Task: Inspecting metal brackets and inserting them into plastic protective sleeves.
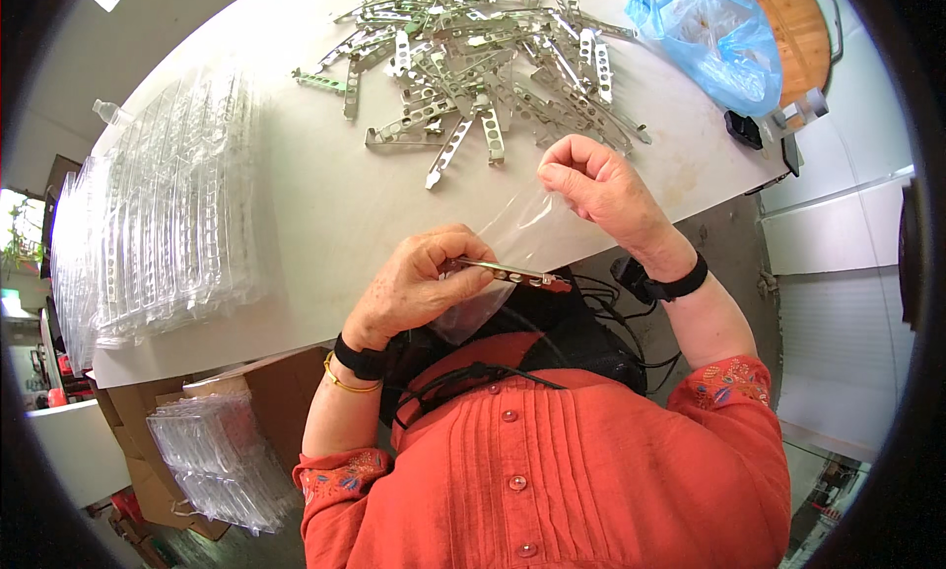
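Near the table's front edge, my left hand [422, 281] is closed on a perforated metal strip [524, 274], which points out to the right between thumb and fingers. A clear plastic bag [520, 224] stretches from beside that hand up to my right hand [603, 190], whose thumb and forefinger pinch its upper corner. The lower part of the bag hangs below the strip. Whether the left fingers also grip the bag is hidden. Beyond my hands lies a loose heap of similar metal strips [491, 135] with round holes.
At the left of the white table [325, 264] lie stacked clear plastic packs [177, 204] holding strips. Below stands a cardboard box [286, 401] with clear trays [212, 451]. At the far right are a blue plastic bag [705, 47], a wooden stool seat [796, 27] and a black object [742, 130].
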Demonstrator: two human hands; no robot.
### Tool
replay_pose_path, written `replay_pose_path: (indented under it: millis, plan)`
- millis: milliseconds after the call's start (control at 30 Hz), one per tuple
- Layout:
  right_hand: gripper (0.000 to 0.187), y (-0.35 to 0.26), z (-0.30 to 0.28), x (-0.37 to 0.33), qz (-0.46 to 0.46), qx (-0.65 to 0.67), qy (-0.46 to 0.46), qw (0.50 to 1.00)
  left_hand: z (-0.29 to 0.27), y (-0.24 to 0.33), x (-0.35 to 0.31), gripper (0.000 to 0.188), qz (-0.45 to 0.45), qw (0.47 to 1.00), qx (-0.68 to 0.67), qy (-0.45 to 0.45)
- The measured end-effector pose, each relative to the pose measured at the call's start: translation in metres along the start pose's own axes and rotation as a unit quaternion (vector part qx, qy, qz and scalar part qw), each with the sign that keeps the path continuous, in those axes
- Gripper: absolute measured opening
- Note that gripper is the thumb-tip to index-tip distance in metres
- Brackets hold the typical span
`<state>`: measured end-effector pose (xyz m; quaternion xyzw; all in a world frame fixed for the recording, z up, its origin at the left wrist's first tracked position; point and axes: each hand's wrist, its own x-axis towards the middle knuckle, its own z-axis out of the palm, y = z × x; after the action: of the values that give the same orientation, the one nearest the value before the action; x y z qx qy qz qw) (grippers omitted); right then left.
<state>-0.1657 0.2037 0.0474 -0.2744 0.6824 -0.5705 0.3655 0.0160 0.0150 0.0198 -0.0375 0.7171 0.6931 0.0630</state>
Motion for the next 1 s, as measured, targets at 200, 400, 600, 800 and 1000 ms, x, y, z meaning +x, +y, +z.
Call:
replay_pose_path:
  millis: [200, 400, 600, 800, 1000]
  plan:
    - [0.016, 0.011, 0.000, 0.002, -0.065, 0.025, 0.008, 0.998, -0.002, 0.000, -0.001, 0.008, -0.002, 0.998, -0.060, 0.023]
    - [0.015, 0.009, -0.004, -0.009, -0.050, 0.034, -0.055, 0.997, -0.005, 0.003, -0.001, 0.015, 0.005, 0.995, -0.095, 0.014]
    - [0.011, 0.008, -0.011, -0.006, -0.093, 0.060, -0.019, 0.994, -0.002, -0.003, 0.001, 0.015, 0.026, 0.985, -0.161, 0.060]
    - [0.014, 0.017, -0.028, -0.010, -0.091, 0.106, 0.057, 0.989, -0.006, -0.003, -0.001, 0.017, -0.001, 0.989, -0.117, 0.086]
    - [0.017, 0.005, -0.009, -0.016, 0.005, 0.313, 0.012, 0.950, -0.004, -0.005, 0.005, 0.017, 0.036, 0.978, -0.176, 0.106]
